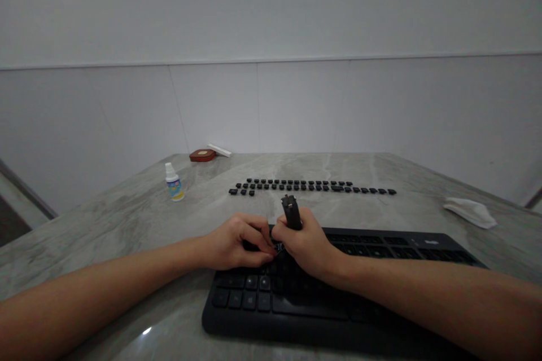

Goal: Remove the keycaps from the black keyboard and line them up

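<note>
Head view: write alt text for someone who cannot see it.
A person's right hand grips a black tool over a keyboard, the left hand bent close beside it. Behind, loose keys lie in rows on a marbled table. A small bottle stands to the left; something white lies to the right.

Both hands (241, 242) (311, 245) are bare, and so are the forearms (118, 287) (423, 290) (smoothly tapering)

On the bench (127, 225), a labelled bottle (174, 185) stands left, a reddish-brown case (199, 156) beyond it; a white cloth-like item (471, 212) lies right.
</note>
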Demonstrator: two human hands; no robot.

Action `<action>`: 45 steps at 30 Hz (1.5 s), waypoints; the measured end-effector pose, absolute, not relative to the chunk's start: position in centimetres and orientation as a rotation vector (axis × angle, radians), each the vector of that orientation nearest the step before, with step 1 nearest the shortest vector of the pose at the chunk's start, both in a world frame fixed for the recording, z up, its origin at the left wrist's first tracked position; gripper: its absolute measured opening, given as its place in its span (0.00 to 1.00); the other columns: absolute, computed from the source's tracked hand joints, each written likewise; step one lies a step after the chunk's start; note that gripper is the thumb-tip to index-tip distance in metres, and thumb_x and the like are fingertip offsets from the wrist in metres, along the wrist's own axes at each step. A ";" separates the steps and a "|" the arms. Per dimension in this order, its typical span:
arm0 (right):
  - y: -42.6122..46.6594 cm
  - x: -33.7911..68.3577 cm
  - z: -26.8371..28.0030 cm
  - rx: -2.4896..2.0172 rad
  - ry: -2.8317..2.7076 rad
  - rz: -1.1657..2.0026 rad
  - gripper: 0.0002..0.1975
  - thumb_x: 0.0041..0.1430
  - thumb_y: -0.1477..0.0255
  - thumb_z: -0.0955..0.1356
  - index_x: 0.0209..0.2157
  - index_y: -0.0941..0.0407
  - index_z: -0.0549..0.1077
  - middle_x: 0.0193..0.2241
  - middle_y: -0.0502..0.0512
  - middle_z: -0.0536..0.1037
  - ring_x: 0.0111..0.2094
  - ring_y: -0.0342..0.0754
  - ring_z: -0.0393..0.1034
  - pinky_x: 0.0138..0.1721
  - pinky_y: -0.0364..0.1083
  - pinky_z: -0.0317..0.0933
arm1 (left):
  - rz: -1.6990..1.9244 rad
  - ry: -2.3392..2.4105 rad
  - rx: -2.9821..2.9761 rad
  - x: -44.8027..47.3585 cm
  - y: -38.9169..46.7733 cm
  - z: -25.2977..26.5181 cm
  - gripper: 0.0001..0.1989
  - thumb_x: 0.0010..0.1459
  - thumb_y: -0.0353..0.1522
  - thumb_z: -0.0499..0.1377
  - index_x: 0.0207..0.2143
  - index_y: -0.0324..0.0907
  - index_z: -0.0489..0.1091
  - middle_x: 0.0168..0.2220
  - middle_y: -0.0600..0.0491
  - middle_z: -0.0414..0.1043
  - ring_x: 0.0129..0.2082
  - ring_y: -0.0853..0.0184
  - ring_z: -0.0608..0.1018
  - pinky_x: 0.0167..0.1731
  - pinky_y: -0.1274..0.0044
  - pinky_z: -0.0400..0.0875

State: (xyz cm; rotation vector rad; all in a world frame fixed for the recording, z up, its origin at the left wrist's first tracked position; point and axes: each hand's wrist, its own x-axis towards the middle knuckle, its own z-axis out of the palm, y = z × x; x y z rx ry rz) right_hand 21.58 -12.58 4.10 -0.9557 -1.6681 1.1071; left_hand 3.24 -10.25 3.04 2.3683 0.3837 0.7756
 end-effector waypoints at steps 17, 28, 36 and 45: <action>-12.8 22.4 4.2 -0.912 -1.707 0.995 0.15 0.45 0.69 0.62 0.12 0.53 0.51 0.11 0.43 0.49 0.16 0.37 0.43 0.16 0.41 0.40 | 0.751 0.362 2.455 3.4 -10.2 3.3 0.05 0.61 0.29 0.61 0.35 0.38 0.78 0.35 0.48 0.76 0.34 0.67 0.78 0.36 0.77 0.74; -12.7 24.0 4.3 -0.838 -1.734 0.656 0.17 0.51 0.70 0.61 0.13 0.53 0.51 0.12 0.43 0.50 0.16 0.38 0.46 0.18 0.42 0.44 | 0.917 0.513 2.482 2.6 -9.9 2.4 0.12 0.64 0.29 0.59 0.49 0.43 0.74 0.35 0.50 0.76 0.32 0.70 0.77 0.34 0.78 0.72; -13.1 24.1 4.9 -0.805 -1.818 0.666 0.19 0.52 0.70 0.62 0.14 0.53 0.48 0.14 0.43 0.47 0.16 0.37 0.43 0.17 0.42 0.41 | 1.317 0.929 2.399 1.3 -7.0 2.5 0.06 0.61 0.31 0.61 0.34 0.39 0.77 0.35 0.50 0.77 0.34 0.69 0.77 0.32 0.79 0.72; -13.1 24.3 5.1 -0.774 -1.915 0.684 0.19 0.51 0.71 0.62 0.13 0.53 0.48 0.14 0.43 0.46 0.17 0.38 0.41 0.18 0.42 0.41 | 0.984 0.964 2.548 -0.4 -4.1 0.7 0.08 0.60 0.34 0.62 0.32 0.40 0.79 0.34 0.50 0.76 0.33 0.69 0.77 0.35 0.77 0.73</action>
